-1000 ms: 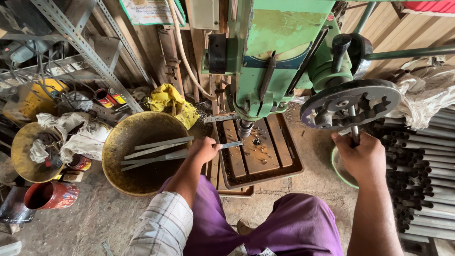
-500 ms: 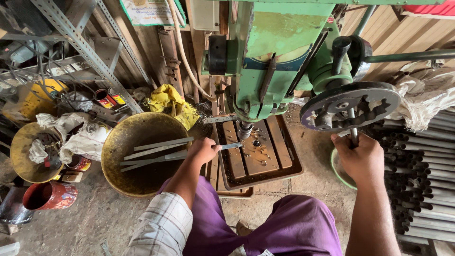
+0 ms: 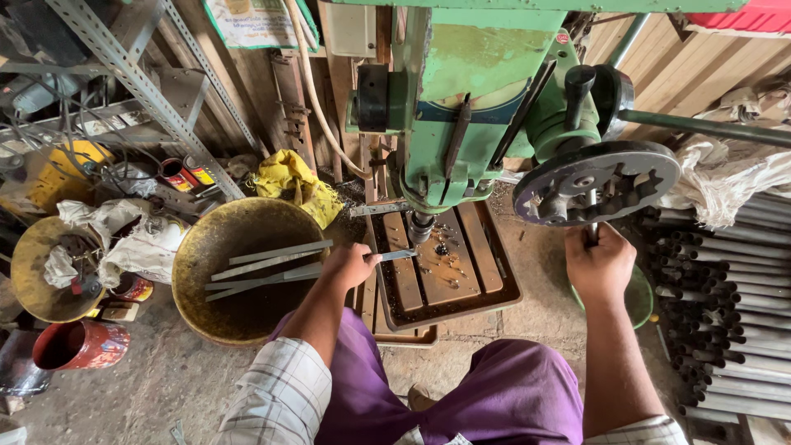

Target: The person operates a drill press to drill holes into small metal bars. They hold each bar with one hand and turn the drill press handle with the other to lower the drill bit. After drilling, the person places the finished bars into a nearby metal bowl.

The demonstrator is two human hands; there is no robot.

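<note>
Left hand (image 3: 350, 265), frame centre: fingers closed around a flat metal strip (image 3: 397, 255), pinching it at its left end. The strip lies level, its free end reaching right onto the slotted drill table (image 3: 474, 276), just below the drill chuck (image 3: 421, 224) of the green drill press (image 3: 482, 99). Metal chips lie on the table near the strip's tip.

Right hand (image 3: 599, 265), right of centre: fist wrapped around a feed handle (image 3: 592, 216) that hangs down from the spoked wheel (image 3: 595, 183) on the press's side.

Left of centre, a round yellow basin (image 3: 216, 309) holds several more flat strips (image 3: 264, 268), just beside the left hand. Dark pipes (image 3: 725, 321) are stacked at the right edge. A red can (image 3: 78, 344) stands on the floor at lower left.
</note>
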